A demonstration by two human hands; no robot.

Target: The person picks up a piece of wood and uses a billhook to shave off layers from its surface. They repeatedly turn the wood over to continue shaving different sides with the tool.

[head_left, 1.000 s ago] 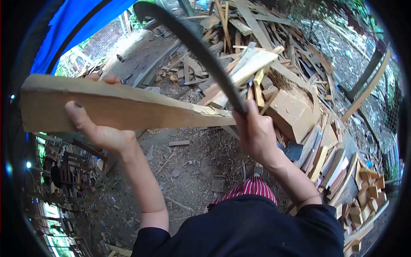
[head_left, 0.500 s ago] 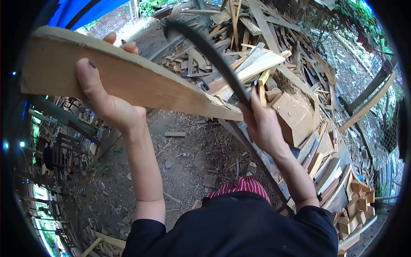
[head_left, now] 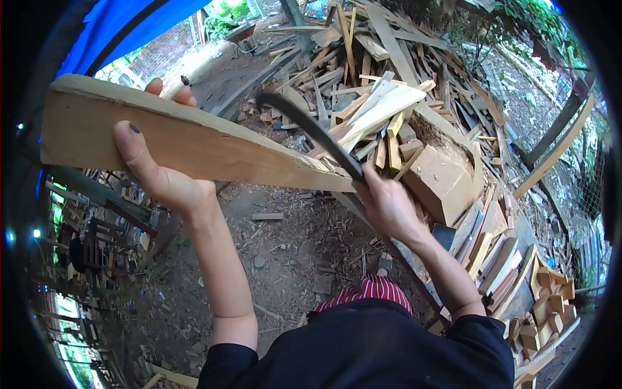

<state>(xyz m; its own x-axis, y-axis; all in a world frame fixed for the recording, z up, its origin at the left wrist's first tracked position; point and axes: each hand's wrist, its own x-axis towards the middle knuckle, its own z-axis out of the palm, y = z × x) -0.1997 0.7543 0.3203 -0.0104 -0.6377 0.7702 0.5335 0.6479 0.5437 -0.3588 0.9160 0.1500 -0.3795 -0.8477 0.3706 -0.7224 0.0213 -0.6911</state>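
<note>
A long, tapering wooden board (head_left: 214, 146) slants from the upper left down to the centre. My left hand (head_left: 162, 168) grips its wide end, thumb on the near face and fingertips over the top edge. My right hand (head_left: 389, 204) is closed round the lower end of a dark, curved blade tool (head_left: 311, 129), whose hooked tip points to the upper left. The tool lies above the board's narrow end, near a patch of rough, splintered wood. Whether blade and board touch, I cannot tell.
Behind the narrow end is a hollowed wooden block (head_left: 444, 178) beside a heap of scrap wood (head_left: 363, 58). Small cut blocks (head_left: 541, 318) sit at the lower right. Chips cover the ground (head_left: 278, 259). A blue tarp (head_left: 133, 29) hangs at the upper left.
The board and both hands appear lower in view. The tool has moved down and slightly left with my right hand, and its hooked tip sits lower.
</note>
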